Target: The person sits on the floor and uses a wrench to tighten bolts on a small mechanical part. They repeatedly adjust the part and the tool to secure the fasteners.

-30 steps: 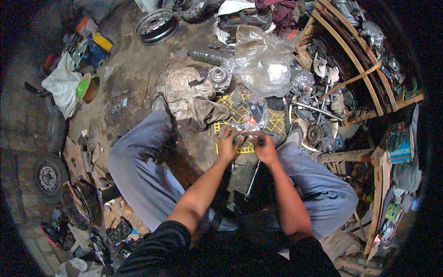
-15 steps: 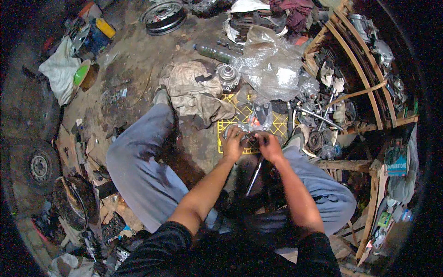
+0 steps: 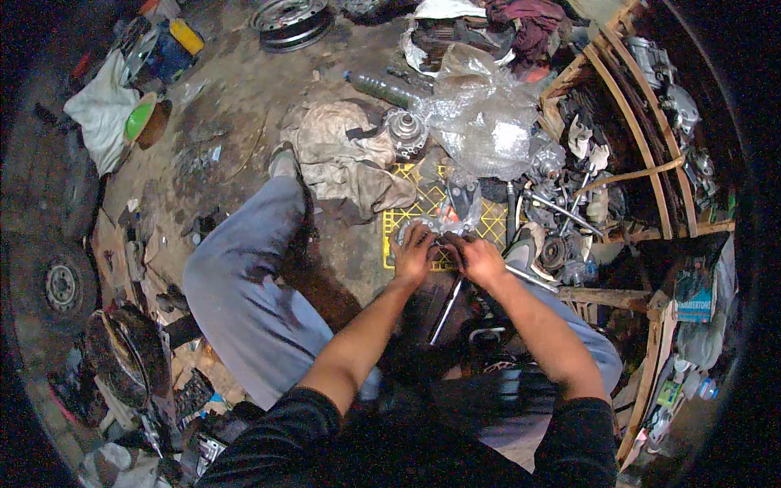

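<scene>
- Nearest, at the lower edge: black short sleeves (image 3: 281, 431) and bare forearms (image 3: 364, 337), reaching up between the spread legs of grey-blue trousers (image 3: 252, 285).
- Just beyond: a shiny metal rod (image 3: 444, 313), slanting below the hands.
- Left hand (image 3: 415, 254): fingers bent over a grey metal part (image 3: 429, 222), touching it; whether gripping or only resting, cannot tell.
- Right hand (image 3: 480, 260): fingers drawn in near the left hand, close beside the same part; fingertips too hidden to tell what, if anything, in the grip.
- Position of the part: over the near side of a yellow lattice crate (image 3: 387, 256), partly covered by fingers.
- Past the crate: a crumpled beige cloth (image 3: 329, 154) to the left, a round metal hub (image 3: 407, 130) beside it, clear bubble wrap (image 3: 480, 106) to the right.
- Farther: a plastic bottle (image 3: 378, 89) on its side.
- Farthest: a steel wheel rim (image 3: 289, 28).
</scene>
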{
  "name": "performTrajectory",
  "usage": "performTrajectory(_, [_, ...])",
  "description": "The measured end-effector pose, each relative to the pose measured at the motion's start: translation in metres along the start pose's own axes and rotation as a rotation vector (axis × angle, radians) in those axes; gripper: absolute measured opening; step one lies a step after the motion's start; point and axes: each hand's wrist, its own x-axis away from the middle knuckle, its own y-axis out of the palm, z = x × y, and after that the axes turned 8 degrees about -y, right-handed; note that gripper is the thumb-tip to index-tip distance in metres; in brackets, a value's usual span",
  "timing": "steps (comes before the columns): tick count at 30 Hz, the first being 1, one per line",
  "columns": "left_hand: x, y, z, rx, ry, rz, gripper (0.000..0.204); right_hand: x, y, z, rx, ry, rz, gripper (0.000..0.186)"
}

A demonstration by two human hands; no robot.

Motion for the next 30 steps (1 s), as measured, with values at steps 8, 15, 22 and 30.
performTrajectory(8, [0.002,0.001,0.0,-0.084,0.029,0.024,0.031,0.009,0.049,0.001,-0.034,0.158,0.199,0.027])
performTrajectory(15, [-0.002,-0.02,0.02,0.241,-0.117,0.009,0.039,-0.003,0.005,-0.026,-0.276,0.345,0.126,0.03])
performTrajectory(22, [0.039,-0.03,0.058,0.326,-0.634,-0.119,0.028,0.024,0.059,-0.049,-0.525,0.537,0.449,0.029])
performTrajectory(30, [0.002,-0.068,0.019,-0.163,-0.172,-0.212,0.073,0.018,0.038,-0.053,-0.901,0.466,0.456,0.037])
